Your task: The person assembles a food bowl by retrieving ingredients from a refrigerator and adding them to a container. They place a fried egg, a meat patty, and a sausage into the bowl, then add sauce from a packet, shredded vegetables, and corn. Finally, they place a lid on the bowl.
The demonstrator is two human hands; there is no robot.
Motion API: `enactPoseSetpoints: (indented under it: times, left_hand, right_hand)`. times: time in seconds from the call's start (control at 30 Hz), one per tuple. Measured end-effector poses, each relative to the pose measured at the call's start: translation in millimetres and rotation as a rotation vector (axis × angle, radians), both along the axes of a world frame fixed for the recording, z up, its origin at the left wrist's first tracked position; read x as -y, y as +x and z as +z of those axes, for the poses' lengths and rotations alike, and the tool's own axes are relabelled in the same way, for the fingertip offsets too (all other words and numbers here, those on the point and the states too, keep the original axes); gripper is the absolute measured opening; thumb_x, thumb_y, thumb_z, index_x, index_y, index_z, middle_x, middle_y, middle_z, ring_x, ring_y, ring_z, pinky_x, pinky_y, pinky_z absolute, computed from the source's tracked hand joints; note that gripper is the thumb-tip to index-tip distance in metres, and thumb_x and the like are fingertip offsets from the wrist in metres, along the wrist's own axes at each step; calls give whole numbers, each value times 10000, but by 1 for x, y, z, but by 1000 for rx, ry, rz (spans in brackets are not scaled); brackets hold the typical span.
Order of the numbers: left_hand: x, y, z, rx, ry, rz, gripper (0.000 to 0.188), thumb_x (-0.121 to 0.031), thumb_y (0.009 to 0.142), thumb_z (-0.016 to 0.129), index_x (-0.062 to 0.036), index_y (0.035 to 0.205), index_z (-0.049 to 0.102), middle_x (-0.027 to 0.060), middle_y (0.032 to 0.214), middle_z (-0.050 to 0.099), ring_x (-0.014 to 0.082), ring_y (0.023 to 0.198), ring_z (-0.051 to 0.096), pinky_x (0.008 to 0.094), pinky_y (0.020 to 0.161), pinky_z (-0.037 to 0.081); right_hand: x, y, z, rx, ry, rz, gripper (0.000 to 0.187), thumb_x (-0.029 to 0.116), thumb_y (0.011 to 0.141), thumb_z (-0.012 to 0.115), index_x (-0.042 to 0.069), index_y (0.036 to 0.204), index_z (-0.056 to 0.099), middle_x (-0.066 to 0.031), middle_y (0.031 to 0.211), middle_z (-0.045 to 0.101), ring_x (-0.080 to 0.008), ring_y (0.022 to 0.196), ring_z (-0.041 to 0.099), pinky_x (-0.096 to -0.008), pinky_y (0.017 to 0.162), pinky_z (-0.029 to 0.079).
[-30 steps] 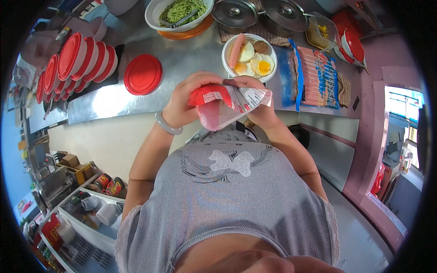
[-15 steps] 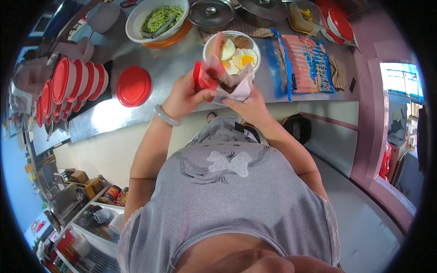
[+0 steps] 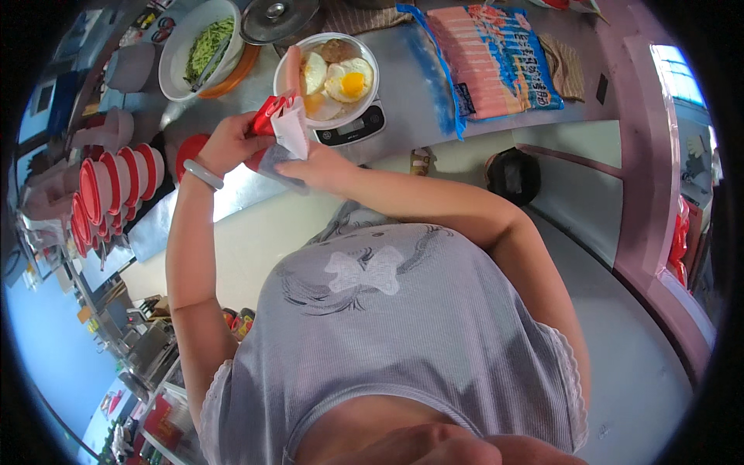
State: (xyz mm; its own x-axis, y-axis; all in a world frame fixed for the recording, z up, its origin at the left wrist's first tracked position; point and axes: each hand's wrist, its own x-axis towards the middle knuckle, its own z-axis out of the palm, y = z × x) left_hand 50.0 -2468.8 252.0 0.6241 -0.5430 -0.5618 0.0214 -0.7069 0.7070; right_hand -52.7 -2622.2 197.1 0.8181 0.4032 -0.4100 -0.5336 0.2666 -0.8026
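My left hand [image 3: 226, 143] and my right hand [image 3: 319, 167] together hold a small red and white plastic packet [image 3: 285, 128], its red top pinched by the left fingers and its pale lower part resting on the right hand. The packet is raised just in front of a white bowl [image 3: 370, 85] with a fried egg, a sausage and other food in it. That bowl stands on a small kitchen scale [image 3: 353, 126] on the steel counter [image 3: 411, 116].
A row of red-lidded containers [image 3: 108, 190] lines the counter's left end, and a red lid [image 3: 186, 151] lies behind my left wrist. A white bowl of green shreds [image 3: 198, 46], a pot lid [image 3: 277, 17] and a large bag of pink sticks [image 3: 488, 58] sit further back.
My head has tilted, so the counter slid up in view. Both hands carried the packet left and closer to the bowl on the scale.
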Motion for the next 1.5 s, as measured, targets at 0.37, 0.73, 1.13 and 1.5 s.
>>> enactPoseSetpoints:
  times: [0.37,0.73,1.13,1.5]
  left_hand:
    - [50,48,-14,137,256,-278,335,-257,730,635,6,934,592,90,787,608,135,697,558,268,650,438]
    - [83,52,-12,371,336,-254,393,-317,741,593,3,969,581,139,808,600,216,754,578,294,692,442]
    - [81,53,-15,222,293,-128,423,-269,697,631,2,1015,564,122,818,609,185,733,576,282,680,439]
    - [45,49,2,96,273,22,506,-321,725,631,15,1077,494,119,935,597,201,824,578,296,736,451]
  right_hand:
    - [-11,18,-10,-317,576,-274,399,139,847,498,50,1211,363,-63,1109,485,-187,985,487,-331,820,392]
    - [1,27,-8,-372,635,-378,316,112,839,520,-11,1116,432,-85,1005,540,-191,865,555,-322,698,470]
    - [-11,30,-23,-274,625,-427,337,77,799,572,-22,1099,454,-105,983,557,-194,859,552,-314,713,449]
    - [-21,27,-34,-270,509,-421,346,17,745,604,4,1074,499,-91,996,581,-195,882,568,-299,765,457]
